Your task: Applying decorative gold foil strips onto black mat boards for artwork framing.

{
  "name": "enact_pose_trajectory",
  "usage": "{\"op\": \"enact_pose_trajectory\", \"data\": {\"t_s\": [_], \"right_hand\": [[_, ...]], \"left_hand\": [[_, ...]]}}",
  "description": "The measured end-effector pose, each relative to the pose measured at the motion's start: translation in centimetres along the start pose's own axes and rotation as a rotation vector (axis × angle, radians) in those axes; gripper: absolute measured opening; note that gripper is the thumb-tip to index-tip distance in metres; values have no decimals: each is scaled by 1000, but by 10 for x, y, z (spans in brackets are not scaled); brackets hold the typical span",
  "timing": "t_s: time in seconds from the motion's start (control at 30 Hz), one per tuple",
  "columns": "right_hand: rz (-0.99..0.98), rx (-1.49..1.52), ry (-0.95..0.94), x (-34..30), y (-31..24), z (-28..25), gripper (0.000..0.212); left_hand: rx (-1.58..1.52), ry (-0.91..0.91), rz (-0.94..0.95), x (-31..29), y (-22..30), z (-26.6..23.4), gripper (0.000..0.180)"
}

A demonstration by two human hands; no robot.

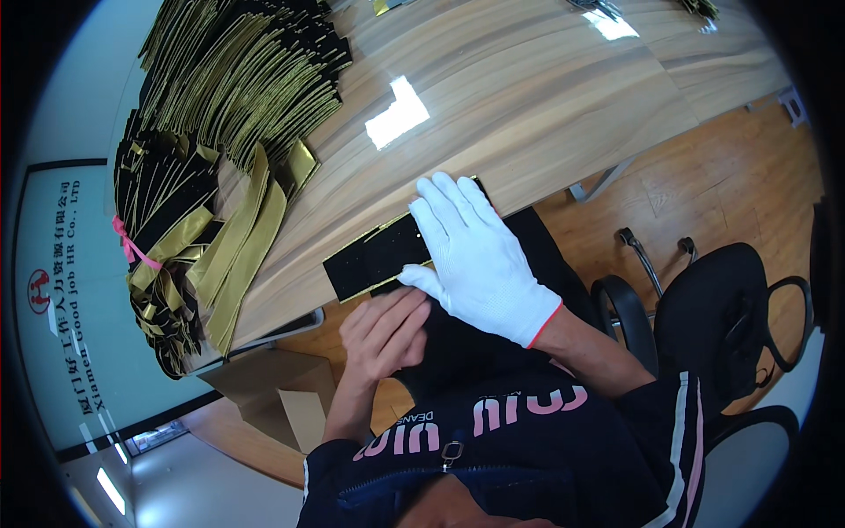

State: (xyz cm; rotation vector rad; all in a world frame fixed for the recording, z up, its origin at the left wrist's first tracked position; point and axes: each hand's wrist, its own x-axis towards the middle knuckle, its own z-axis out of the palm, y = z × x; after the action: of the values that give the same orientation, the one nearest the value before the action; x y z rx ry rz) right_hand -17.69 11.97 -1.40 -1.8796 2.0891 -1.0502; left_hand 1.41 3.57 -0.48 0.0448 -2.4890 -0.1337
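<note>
A black ribbon strip with gold edges lies at the near edge of the table. My right hand, in a white knitted glove with a red cuff rim, rests flat over its right part, fingers stretched out and thumb toward the left. My left hand is bare and sits just below the strip, close to the gloved thumb. Its fingers are bent and pressed together. Whatever they may hold is hidden, and I cannot tell whether they touch the strip.
A large fanned pile of black ribbons with gold edges covers the table's left side. Loose gold ribbon ends and a pink tie hang near it. An open cardboard box stands below left; a black office chair is at right.
</note>
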Motion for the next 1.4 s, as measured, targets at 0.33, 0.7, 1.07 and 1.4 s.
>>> {"op": "enact_pose_trajectory", "data": {"t_s": [0.33, 0.7, 1.07, 1.4], "right_hand": [[-38, -21, -30, 1, 0, -1, 63], [-68, -227, -67, 3, -4, 7, 67], [-50, -200, -14, 3, -4, 9, 64], [-43, 291, 91, 0, 12, -20, 49]], "left_hand": [[140, 104, -194, -9, -30, -9, 42], [-8, -119, -364, -3, -47, -23, 85], [-57, -224, -294, 2, -47, -11, 68], [166, -426, -235, 0, -34, 4, 65]]}}
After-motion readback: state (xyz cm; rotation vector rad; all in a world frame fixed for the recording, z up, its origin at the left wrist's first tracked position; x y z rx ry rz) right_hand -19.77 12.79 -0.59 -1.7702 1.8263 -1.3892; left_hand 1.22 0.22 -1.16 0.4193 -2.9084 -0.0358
